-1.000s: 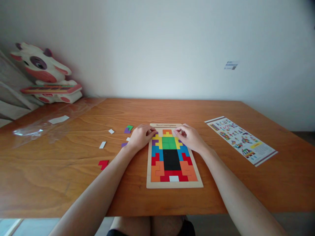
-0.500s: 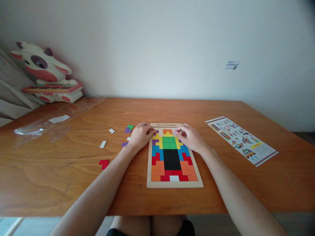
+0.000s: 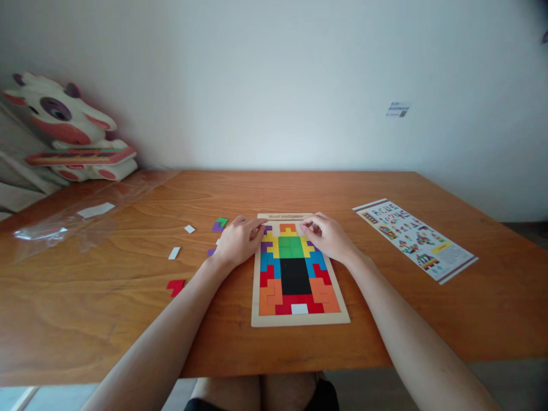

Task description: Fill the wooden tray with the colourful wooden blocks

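Puzzle board [image 3: 299,321] — partly behind hands [image 3: 237,242] [image 3: 329,235]

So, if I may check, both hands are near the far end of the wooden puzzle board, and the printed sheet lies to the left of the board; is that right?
Not quite: the head view shows the printed sheet to the right of the wooden puzzle board. The left hand and right hand are indeed near its far end.
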Motion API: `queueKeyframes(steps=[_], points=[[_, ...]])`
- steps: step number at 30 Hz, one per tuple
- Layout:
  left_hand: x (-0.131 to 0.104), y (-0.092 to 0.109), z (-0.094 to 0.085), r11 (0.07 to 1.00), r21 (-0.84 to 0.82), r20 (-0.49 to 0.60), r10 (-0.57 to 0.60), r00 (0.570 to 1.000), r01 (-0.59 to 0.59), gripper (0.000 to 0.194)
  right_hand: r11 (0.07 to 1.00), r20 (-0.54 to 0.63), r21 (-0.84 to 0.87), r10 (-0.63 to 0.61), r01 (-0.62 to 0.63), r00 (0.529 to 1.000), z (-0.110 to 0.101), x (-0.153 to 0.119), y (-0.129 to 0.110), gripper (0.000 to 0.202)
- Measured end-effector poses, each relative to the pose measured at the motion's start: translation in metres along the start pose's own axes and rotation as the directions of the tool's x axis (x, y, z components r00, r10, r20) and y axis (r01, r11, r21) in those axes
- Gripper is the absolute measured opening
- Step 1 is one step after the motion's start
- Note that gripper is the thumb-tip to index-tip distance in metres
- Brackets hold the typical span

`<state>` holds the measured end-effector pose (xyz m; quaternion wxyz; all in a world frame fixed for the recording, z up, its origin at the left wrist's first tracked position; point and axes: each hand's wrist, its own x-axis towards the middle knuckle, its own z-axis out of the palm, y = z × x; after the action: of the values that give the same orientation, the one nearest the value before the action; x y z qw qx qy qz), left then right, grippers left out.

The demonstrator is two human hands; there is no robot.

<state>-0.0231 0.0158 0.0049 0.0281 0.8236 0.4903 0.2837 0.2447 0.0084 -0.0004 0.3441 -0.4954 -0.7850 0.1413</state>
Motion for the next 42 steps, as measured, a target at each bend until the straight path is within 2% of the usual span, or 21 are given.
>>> queueKeyframes(steps=[4, 11, 17, 21, 24, 30, 42], points=[[-0.001, -0.001, 0.003, 0.994, 0.001, 0.063, 0.106, 0.992, -0.106, 0.032, 1.0, -0.007, -0.006, -0.014, 0.014, 1.0, 0.0, -0.001, -0.001, 0.011], [0.001, -0.006, 0.006, 0.974, -0.015, 0.081, 0.227, 0.971, -0.227, 0.042, 1.0, 0.012, -0.016, -0.009, 0.009, 1.0, 0.0, 0.0, 0.001, 0.011], [0.001, 0.001, 0.003, 0.982, -0.015, 0.104, 0.187, 0.977, -0.186, 0.034, 1.0, -0.001, -0.015, -0.007, 0.007, 1.0, -0.001, 0.0, -0.001, 0.011], [0.0, 0.004, 0.001, 0.976, -0.048, 0.086, 0.215, 0.973, -0.211, 0.033, 1.0, 0.013, -0.008, -0.005, 0.005, 1.0, -0.001, 0.0, -0.001, 0.011], [-0.001, 0.006, -0.002, 0.971, -0.045, 0.09, 0.237, 0.967, -0.234, 0.035, 1.0, 0.014, -0.004, 0.002, -0.002, 1.0, -0.001, 0.0, -0.001, 0.011], [-0.002, 0.005, -0.004, 0.97, 0.101, 0.145, 0.204, 0.968, -0.22, 0.041, 1.0, 0.015, 0.009, 0.005, -0.005, 1.0, -0.001, 0.0, -0.002, 0.011], [-0.004, 0.003, -0.002, 0.973, 0.078, 0.14, 0.204, 0.969, -0.216, 0.042, 1.0, 0.022, 0.001, 0.015, -0.015, 1.0, -0.002, 0.0, -0.002, 0.012]])
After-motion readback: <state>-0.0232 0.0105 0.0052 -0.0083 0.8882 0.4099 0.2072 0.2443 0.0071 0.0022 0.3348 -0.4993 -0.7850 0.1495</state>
